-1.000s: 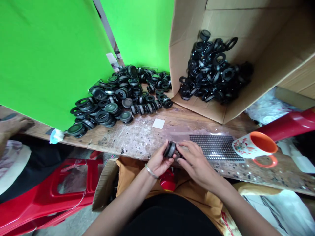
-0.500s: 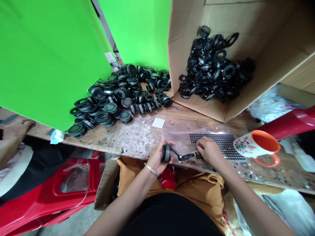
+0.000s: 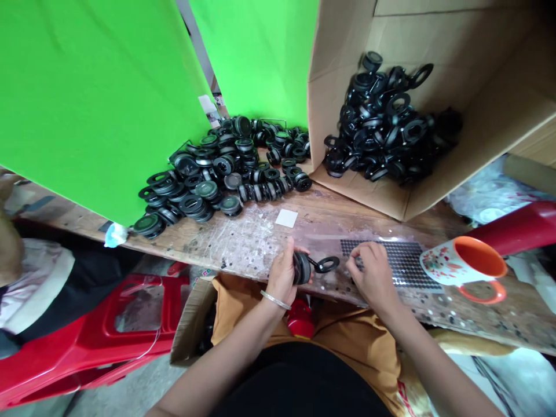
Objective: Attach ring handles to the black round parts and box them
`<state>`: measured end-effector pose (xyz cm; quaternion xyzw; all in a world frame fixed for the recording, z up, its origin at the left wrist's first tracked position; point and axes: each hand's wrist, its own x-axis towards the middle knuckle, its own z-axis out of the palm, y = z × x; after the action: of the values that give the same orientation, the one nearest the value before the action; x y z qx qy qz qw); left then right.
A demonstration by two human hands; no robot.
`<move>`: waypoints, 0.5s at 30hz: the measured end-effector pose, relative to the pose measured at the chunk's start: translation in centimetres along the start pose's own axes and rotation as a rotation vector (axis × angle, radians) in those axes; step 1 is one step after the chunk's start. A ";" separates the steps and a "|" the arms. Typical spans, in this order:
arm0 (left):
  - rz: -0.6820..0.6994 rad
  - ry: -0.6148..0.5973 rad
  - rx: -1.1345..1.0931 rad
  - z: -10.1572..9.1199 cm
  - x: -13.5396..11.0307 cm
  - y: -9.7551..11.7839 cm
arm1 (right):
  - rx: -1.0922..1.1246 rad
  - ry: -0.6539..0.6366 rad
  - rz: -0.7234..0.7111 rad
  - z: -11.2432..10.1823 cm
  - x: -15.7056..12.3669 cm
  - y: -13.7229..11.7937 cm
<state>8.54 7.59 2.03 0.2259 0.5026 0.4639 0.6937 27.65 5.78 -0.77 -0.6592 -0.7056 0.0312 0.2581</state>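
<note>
My left hand (image 3: 282, 272), with a bangle at its wrist, is wrapped round the thick round base of a black folding piece (image 3: 303, 267). A short arm on that piece ends in a flat open ring (image 3: 327, 264), which points right. My right hand (image 3: 372, 271) is closed in a pinch over the left part of a clear sheet covered in rows of small black dots (image 3: 406, 263). Whatever its fingertips may hold is too small or hidden to make out. A white square (image 3: 286, 218) lies on the wooden table (image 3: 243, 246) beyond my left hand.
A heap of similar black pieces (image 3: 208, 188) lies at the back left. More fill a cardboard box (image 3: 356, 194) at the right. A white-and-orange mug (image 3: 452, 263) stands right of the sheet. A red stool (image 3: 99, 330) and another person's arm (image 3: 9, 249) are at left.
The black piece in my left hand has turned, so its ring sits higher and faces up more. My right hand stays over the sheet, its fingers bent more. The whole view has shifted slightly.
</note>
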 end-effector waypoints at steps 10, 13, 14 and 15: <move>0.231 0.009 0.167 0.2 -0.9 -0.4 | 0.238 0.268 -0.118 0.5 -1.4 -6.1; 0.276 -0.001 0.199 -0.2 -0.9 -0.7 | 0.247 0.225 -0.084 0.7 -1.3 -6.0; 0.286 -0.004 0.205 -0.3 -0.9 -0.8 | 0.254 0.205 -0.074 0.6 -1.2 -6.0; 0.289 -0.009 0.206 -0.4 -0.9 -0.9 | 0.260 0.187 -0.067 0.5 -1.2 -6.0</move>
<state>8.50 6.35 1.62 0.3678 0.5065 0.5039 0.5952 21.97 4.07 0.71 -0.5962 -0.6902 0.0524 0.4067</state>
